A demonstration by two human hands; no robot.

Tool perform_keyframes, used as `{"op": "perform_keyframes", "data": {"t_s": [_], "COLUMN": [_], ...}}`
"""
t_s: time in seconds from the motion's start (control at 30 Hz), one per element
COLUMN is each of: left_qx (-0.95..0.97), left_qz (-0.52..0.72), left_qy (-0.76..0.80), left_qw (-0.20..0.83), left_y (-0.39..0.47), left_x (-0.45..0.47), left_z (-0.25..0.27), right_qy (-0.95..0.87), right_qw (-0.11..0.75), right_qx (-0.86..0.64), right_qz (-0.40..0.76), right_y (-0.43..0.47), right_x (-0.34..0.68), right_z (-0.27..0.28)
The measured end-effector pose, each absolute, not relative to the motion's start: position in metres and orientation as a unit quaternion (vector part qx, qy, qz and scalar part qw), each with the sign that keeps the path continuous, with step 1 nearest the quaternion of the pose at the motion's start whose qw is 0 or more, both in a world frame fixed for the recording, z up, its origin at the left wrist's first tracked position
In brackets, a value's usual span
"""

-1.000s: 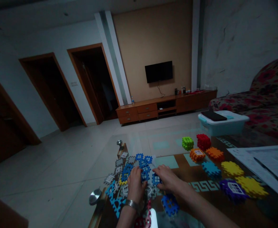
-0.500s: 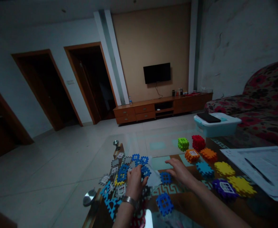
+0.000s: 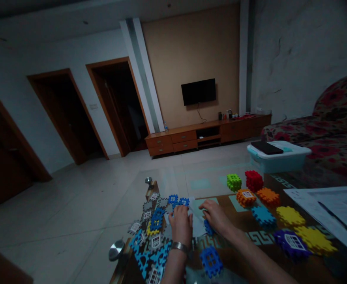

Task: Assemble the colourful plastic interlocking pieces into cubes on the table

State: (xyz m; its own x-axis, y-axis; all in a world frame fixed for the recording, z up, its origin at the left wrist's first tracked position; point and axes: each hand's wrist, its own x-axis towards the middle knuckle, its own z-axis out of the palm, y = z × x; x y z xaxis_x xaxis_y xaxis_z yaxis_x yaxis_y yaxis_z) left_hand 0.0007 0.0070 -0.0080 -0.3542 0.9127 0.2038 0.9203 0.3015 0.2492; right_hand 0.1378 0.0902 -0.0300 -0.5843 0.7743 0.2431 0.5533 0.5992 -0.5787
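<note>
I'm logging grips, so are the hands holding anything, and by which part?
Can't tell: the left hand hides what lies under it, and the right hand partly covers a blue piece, hiding any grip.

Tile (image 3: pixel 208 227) — blue | cube (image 3: pixel 234 182) — lime green | purple block (image 3: pixel 282 241) | red-flowered sofa (image 3: pixel 336 106)

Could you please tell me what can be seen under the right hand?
The right hand partly covers a blue toothed piece, whose left side shows. The rest of that piece, and anything directly under the palm, cannot be seen.
</note>
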Motion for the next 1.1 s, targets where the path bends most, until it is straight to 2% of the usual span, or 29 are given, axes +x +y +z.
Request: {"op": "perform_keyframes", "data": {"t_s": [0.07, 0.17, 0.27, 0.47, 0.83, 1.1], "left_qx": [-0.497, -0.41, -0.369, -0.393, -0.458, -0.495], "left_qz": [-0.146, -0.088, -0.035, -0.049, -0.136, -0.247], "left_qy": [-0.853, -0.904, -0.926, -0.918, -0.877, -0.833], "left_qw": [0.06, 0.08, 0.066, 0.023, 0.041, 0.004], "left_y": [0.0, -0.012, -0.021, -0.023, -0.023, -0.01], "left_x": [-0.024, -0.054, -0.071, -0.081, -0.08, -0.068], "left_z": [-0.006, -0.005, -0.007, -0.006, -0.01, -0.018], "right_qy": [-0.89, -0.914, -0.91, -0.9, -0.854, -0.835], "right_qw": [0.205, 0.145, 0.104, 0.082, 0.11, 0.183], "right_qx": [-0.341, -0.33, -0.369, -0.398, -0.454, -0.416], "right_qz": [0.223, 0.187, 0.158, 0.157, 0.229, 0.31], "right_y": [0.079, 0.062, 0.053, 0.05, 0.05, 0.079], "right_x": [0.116, 0.088, 0.074, 0.076, 0.071, 0.099], "right_z": [-0.027, -0.024, -0.02, -0.011, -0.019, -0.008]}}
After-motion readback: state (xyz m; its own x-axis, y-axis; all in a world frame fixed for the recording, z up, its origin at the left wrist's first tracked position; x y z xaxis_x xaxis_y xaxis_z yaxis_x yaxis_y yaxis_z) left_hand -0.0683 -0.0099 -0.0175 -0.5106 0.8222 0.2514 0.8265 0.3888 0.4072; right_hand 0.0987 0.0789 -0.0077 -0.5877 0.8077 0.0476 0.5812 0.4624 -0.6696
